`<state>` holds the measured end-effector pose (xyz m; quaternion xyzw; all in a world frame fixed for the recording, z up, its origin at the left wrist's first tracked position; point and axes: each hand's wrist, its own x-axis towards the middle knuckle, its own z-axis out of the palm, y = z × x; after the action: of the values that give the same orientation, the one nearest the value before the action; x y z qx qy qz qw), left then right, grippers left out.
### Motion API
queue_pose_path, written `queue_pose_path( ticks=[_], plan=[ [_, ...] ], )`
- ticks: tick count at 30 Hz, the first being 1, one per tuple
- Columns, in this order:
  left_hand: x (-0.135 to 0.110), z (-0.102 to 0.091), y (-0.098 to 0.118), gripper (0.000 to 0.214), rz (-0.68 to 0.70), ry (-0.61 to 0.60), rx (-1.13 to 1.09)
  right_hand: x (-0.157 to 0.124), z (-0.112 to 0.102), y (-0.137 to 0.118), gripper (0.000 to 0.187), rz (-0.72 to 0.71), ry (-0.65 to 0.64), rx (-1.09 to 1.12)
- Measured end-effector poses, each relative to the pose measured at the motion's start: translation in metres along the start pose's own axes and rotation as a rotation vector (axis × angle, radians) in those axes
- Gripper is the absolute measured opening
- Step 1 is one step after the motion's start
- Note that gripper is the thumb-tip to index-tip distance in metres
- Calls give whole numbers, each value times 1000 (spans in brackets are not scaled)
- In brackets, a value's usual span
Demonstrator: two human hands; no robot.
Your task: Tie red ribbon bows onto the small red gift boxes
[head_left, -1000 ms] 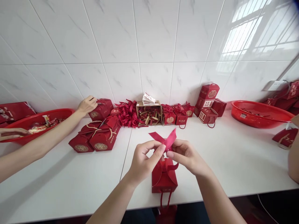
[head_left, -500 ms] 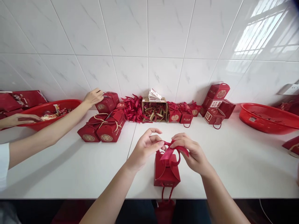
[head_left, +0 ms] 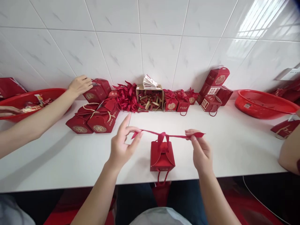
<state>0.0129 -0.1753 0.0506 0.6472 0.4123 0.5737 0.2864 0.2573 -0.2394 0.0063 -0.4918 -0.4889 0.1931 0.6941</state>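
Observation:
A small red gift box (head_left: 162,161) stands near the table's front edge, its rope handle hanging over the front side. A red ribbon (head_left: 176,136) passes through the top of the box and is crossed there, both ends pulled out sideways and taut. My left hand (head_left: 123,145) pinches one end between thumb and forefinger, left of the box. On the right, my right hand (head_left: 202,151) grips the other end, whose tip sticks out past the fingers. Neither hand touches the box itself.
Along the wall stand a pile of red ribbons (head_left: 127,97), a cardboard box (head_left: 138,100) of ties and several red gift boxes (head_left: 182,103). Red basins (head_left: 257,109) flank them. At left, a co-worker's hand (head_left: 81,85) reaches to a box; another person's arm (head_left: 289,153) shows at right.
My hands have moved apart, drawing the ribbon from a loose loop over the box into a tight line. The camera view has tilted downward.

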Motion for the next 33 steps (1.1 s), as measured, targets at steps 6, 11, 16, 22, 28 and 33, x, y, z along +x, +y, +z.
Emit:
queue_pose_path(
  ticks=[6, 11, 16, 22, 28, 33],
  plan=[
    [-32, -61, -71, 60, -336, -81, 152, -40, -87, 65, 35, 586, 94, -320],
    [-47, -53, -83, 29, -293, -149, 240, -43, -81, 69, 65, 503, 202, -583],
    [-48, 1, -51, 28, -256, -265, 90, -26, -44, 41, 59, 127, -308, -436],
    [-53, 37, -49, 25, -378, -366, -1, -27, -21, 34, 59, 172, -654, -209],
    [-54, 34, -42, 18, -462, -535, -112, -42, -9, 38, 59, 234, -498, -213],
    [-56, 33, -31, 18, -474, -555, -87, -44, -6, 34, 48, 300, -554, -178]
  ],
)
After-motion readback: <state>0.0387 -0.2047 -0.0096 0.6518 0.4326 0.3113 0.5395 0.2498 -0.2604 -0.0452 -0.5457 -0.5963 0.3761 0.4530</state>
